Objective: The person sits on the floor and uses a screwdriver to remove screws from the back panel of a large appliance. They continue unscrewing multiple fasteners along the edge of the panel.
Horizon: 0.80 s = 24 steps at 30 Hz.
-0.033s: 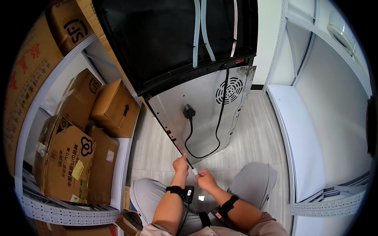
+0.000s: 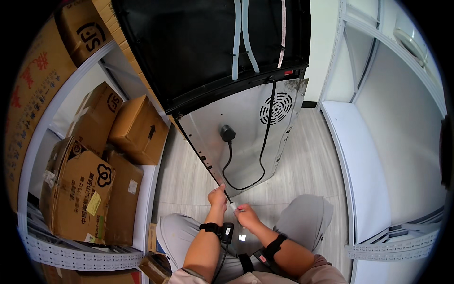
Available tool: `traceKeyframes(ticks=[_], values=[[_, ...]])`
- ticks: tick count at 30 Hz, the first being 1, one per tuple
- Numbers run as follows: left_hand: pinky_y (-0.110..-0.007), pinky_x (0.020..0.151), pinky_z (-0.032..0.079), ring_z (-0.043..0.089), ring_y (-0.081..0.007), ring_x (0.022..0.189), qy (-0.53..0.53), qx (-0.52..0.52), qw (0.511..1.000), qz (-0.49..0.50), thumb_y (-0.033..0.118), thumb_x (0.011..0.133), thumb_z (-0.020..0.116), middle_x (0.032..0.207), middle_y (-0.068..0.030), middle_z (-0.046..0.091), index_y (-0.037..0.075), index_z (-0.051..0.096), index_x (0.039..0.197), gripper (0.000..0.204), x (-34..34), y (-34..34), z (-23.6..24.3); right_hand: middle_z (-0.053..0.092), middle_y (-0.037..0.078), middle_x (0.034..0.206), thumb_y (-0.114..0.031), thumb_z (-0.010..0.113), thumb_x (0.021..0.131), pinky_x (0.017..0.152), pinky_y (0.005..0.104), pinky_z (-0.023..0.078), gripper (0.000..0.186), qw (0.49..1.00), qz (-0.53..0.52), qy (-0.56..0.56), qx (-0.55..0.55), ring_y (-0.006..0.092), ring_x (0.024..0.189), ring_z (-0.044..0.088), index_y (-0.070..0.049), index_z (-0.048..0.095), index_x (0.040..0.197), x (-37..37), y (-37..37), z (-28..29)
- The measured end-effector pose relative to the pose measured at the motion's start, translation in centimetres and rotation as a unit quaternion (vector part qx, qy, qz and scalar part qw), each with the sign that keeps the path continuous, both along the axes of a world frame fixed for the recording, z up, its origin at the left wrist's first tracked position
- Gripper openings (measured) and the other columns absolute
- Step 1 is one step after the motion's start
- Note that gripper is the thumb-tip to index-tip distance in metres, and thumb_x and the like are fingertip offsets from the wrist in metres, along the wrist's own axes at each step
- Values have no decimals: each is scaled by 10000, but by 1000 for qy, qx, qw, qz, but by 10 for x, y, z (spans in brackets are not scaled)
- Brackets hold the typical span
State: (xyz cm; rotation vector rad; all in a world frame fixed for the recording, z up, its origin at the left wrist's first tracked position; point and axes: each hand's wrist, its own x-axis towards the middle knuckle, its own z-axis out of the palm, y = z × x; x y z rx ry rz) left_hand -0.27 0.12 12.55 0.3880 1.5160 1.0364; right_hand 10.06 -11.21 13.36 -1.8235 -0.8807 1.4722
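Observation:
A tall black appliance (image 2: 198,42) has a grey metal back panel (image 2: 246,151) with a round vent, a black plug (image 2: 227,133) and a looping black cord (image 2: 261,174). My left hand (image 2: 216,199) is closed by the panel's lower left corner, around or beside a thin dark shaft; what exactly it grips is unclear. My right hand (image 2: 247,217) is closed on a white handle (image 2: 233,206) at the near end of that shaft, just below the panel. Both hands are in front of my knees.
Cardboard boxes (image 2: 137,132) are stacked on a white shelving rack (image 2: 147,199) at the left. Another white rack (image 2: 354,165) stands at the right, with a round white object (image 2: 407,42) high up. The pale floor (image 2: 307,165) shows between the racks and around the appliance.

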Motion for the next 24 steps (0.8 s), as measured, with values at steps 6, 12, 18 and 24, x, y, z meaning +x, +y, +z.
traceKeyframes(ticks=[6,12,18,24], values=[[-276,357,231,335,-98,375,-8,-3,1000,4,231,825,736,581,22,467,14,622,867,249,1,2,-1,642,133,831,-220,713,801,598,329,487,460,994,31,-81,60,184,674,618,16,489,1126,-2,-4,-8],[-291,359,222,324,-111,372,38,-12,999,-15,244,841,709,572,20,434,14,638,829,240,-1,1,-2,644,132,848,-161,602,884,596,324,492,361,1000,-13,24,-2,189,691,633,1,463,1175,-3,-1,-9],[-294,369,209,301,-118,378,6,-17,998,-57,261,886,633,547,29,375,33,673,765,261,-2,0,-7,623,140,892,-181,596,896,573,318,487,374,983,-69,168,-14,190,669,619,11,455,1185,-5,2,-12],[-290,362,226,330,-115,379,29,-4,999,-45,255,862,677,546,26,413,44,662,740,244,-1,-3,-2,601,128,885,-164,673,844,504,321,459,424,999,-6,43,-8,177,620,590,13,452,1160,-1,-3,6]])
